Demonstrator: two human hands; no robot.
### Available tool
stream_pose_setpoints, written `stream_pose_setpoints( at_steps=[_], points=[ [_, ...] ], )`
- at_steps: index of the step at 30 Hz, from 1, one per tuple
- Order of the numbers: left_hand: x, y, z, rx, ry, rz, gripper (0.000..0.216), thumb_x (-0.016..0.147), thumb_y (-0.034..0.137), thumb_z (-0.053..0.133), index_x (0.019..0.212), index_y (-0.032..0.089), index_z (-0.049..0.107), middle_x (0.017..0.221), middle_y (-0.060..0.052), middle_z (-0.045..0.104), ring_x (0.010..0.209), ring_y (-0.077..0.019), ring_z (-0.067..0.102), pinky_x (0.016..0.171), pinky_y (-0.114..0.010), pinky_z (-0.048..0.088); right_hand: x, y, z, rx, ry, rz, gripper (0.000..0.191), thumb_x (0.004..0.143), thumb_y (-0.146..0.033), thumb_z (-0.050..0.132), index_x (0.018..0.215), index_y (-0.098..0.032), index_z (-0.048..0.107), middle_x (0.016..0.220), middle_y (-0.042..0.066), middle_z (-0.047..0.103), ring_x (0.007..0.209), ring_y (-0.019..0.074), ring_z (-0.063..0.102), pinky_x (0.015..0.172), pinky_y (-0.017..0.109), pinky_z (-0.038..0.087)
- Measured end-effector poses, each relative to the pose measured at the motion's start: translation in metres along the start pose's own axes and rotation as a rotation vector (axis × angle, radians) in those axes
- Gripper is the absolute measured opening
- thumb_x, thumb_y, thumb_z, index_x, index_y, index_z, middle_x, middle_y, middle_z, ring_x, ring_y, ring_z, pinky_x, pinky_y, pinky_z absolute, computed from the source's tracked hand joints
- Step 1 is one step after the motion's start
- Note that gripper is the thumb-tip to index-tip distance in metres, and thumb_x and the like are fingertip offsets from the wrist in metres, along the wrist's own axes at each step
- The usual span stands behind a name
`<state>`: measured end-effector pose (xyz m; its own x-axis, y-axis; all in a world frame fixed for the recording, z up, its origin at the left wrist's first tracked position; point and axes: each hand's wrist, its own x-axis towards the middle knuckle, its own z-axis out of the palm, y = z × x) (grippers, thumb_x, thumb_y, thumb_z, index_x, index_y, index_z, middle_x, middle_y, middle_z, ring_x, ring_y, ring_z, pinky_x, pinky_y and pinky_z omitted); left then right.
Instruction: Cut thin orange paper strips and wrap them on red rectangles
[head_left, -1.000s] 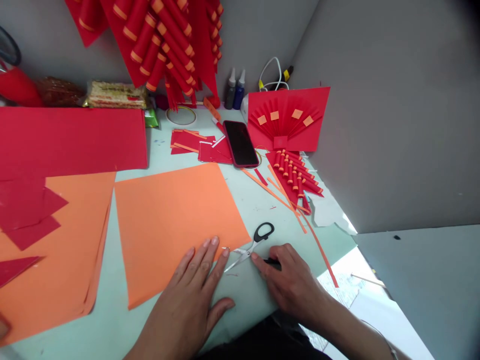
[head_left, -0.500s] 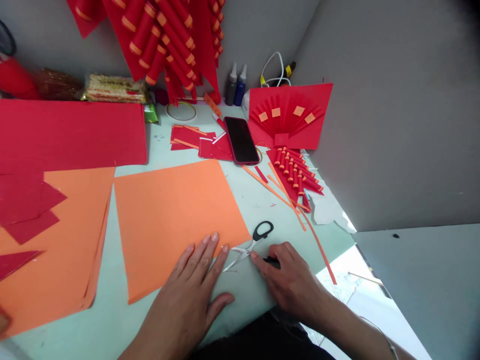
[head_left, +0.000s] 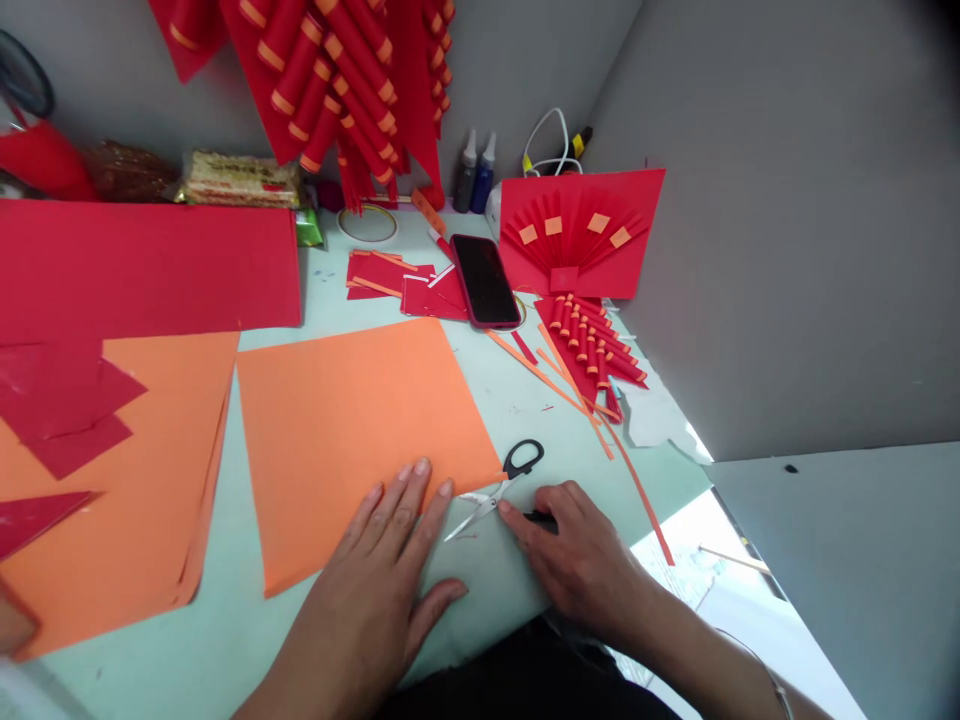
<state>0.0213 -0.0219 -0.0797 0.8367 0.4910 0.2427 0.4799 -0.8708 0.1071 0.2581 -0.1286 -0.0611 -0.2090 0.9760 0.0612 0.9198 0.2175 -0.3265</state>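
My left hand [head_left: 379,575] lies flat with fingers spread on the near right corner of an orange paper sheet [head_left: 352,425] on the pale green table [head_left: 517,400]. Black-handled scissors [head_left: 501,482] lie open just right of that corner, blades pointing toward me. My right hand [head_left: 581,560] rests on the table over the nearer scissor handle, its index finger touching the scissors near the pivot. How the other fingers sit round the handle is hidden.
A larger orange stack [head_left: 112,500] with red pieces lies left, a big red sheet [head_left: 142,265] behind it. A black phone [head_left: 485,280], red fan card [head_left: 577,230], red paper rolls [head_left: 589,345], orange strips [head_left: 577,400] and glue bottles [head_left: 474,172] stand farther back. Grey walls close the right.
Both hands and the scissors stay almost as they were. The view has drifted slightly, so everything sits a little to the right.
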Motion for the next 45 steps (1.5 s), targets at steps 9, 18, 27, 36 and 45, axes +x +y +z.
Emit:
stream_pose_setpoints(
  at_steps=[9,18,27,36,45],
  points=[
    [-0.021,0.0,0.004,0.036,0.021,0.024,0.086,0.093,0.065,0.039,0.156,0.01,0.016,0.147,-0.016,0.051,0.132,-0.0291,0.052,0.113,-0.042,0.028,0.002,-0.001,0.001,-0.04,0.021,0.002,0.047,0.09,-0.01,0.045,0.136,-0.014,0.055,0.1,0.013,0.051,0.087,0.0248,0.045,0.075,0.04,0.046],
    [-0.019,0.0,0.004,0.033,0.042,0.04,0.083,0.094,0.063,0.039,0.154,0.008,0.022,0.145,-0.017,0.052,0.131,-0.0291,0.052,0.112,-0.042,0.028,0.002,-0.001,0.002,-0.065,0.012,-0.006,0.047,0.09,-0.012,0.046,0.136,-0.015,0.055,0.099,0.012,0.052,0.085,0.0235,0.044,0.075,0.037,0.044],
    [-0.019,-0.001,0.006,0.033,0.025,0.048,0.08,0.093,0.061,0.045,0.15,0.006,0.033,0.147,-0.018,0.051,0.134,-0.0303,0.049,0.115,-0.043,0.023,0.002,-0.001,0.003,-0.06,-0.001,-0.012,0.048,0.091,-0.01,0.045,0.137,-0.015,0.054,0.099,0.013,0.052,0.084,0.024,0.045,0.073,0.038,0.044],
    [-0.019,-0.001,0.006,0.029,0.046,0.048,0.083,0.092,0.063,0.044,0.151,0.007,0.029,0.145,-0.017,0.053,0.131,-0.0293,0.052,0.113,-0.042,0.026,0.003,-0.006,0.004,-0.064,0.011,-0.024,0.047,0.089,-0.007,0.045,0.135,-0.012,0.055,0.096,0.013,0.053,0.082,0.0238,0.046,0.069,0.037,0.044],
    [-0.02,0.0,0.006,0.022,0.065,0.028,0.084,0.093,0.063,0.04,0.155,0.01,0.019,0.143,-0.015,0.055,0.129,-0.0279,0.054,0.111,-0.041,0.03,0.008,-0.002,-0.005,-0.095,0.171,0.031,0.04,0.094,-0.012,0.046,0.132,-0.02,0.057,0.103,0.012,0.057,0.09,0.0246,0.053,0.075,0.038,0.048]
  ],
)
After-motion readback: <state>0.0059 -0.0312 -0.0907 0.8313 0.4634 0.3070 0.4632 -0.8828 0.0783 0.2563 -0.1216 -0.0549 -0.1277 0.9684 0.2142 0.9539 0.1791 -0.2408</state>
